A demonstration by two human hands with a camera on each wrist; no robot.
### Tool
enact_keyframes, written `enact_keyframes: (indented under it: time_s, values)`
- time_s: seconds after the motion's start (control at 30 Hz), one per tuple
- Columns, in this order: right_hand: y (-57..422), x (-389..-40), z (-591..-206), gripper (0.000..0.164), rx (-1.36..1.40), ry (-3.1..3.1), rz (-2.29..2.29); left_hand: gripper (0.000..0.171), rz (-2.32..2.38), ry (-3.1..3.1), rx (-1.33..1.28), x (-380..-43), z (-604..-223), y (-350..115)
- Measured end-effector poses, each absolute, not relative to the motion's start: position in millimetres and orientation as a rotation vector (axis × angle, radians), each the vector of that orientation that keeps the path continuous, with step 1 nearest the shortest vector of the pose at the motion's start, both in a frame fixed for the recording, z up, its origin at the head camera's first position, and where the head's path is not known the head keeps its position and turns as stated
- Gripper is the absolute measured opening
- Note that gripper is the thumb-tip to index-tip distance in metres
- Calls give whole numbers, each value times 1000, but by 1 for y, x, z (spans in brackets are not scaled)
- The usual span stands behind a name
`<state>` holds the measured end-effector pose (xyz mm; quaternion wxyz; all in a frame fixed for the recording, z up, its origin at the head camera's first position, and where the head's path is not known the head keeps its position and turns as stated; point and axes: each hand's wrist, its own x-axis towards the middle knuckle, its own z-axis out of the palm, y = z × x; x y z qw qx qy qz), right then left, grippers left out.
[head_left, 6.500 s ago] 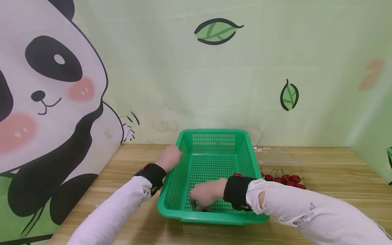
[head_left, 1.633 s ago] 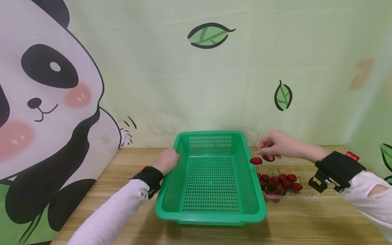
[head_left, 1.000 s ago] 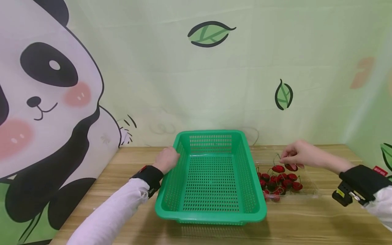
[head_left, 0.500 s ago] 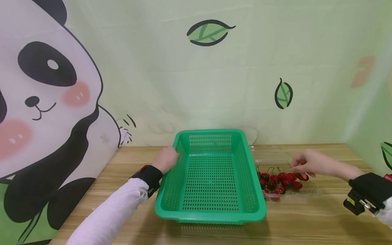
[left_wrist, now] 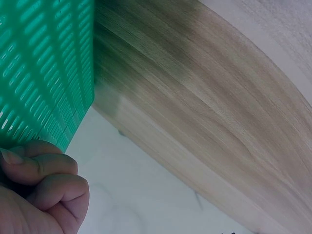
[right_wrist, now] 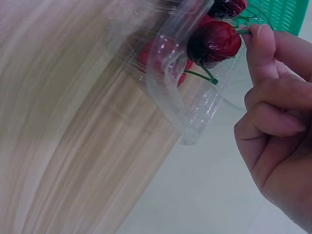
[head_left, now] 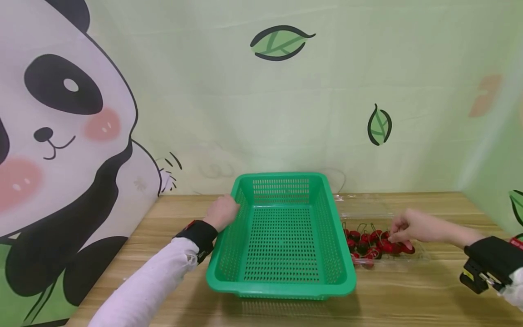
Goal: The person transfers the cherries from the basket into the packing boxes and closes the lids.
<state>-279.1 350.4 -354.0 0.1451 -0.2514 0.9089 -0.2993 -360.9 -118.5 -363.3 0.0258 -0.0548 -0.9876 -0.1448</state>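
Note:
A green perforated plastic basket [head_left: 282,289] stands mid-table in the head view. My left hand [head_left: 222,212] holds its left rim, the fingers [left_wrist: 46,168] curled in against the side in the left wrist view. Over at the right, my right hand [head_left: 416,226] is low at the right end of a clear plastic box [head_left: 422,256]. Thumb and index finger pinch the green stem of a dark red cherry [right_wrist: 214,44], which hangs right at the box rim in the right wrist view. Several red cherries with stems [head_left: 363,245] lie in the box, partly hidden by the basket.
The clear box's lid [head_left: 363,206] is folded back behind it. The wood-grain table [head_left: 449,290] runs back to a pale green cloth backdrop [head_left: 212,113] printed with a panda and leaves. The basket's right wall stands close beside the box.
Earlier my right hand was inside the basket. It then came across with cherries hanging from its fingers, moving right and down into the clear box. The left hand stays on the rim.

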Motion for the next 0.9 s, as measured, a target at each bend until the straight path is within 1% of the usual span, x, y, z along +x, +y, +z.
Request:
enact_keyframes:
  time_s: [0.2,0.43,0.7,0.9]
  values:
    - [349,-278,-357,15,-719,2615,-823,38,-487,-3069,-121,-359,-362,-117]
    - [349,-276,-363,24,-767,2592,-756,38,-494,-3067,-113,-360,-362,-117]
    - [344,-276,-368,22,-809,2602,-705,37,-472,-3057,-142,-361,-363,-118]
    - [340,-276,-367,24,-765,2614,-660,36,-486,-3050,-139,-361,-363,-118]
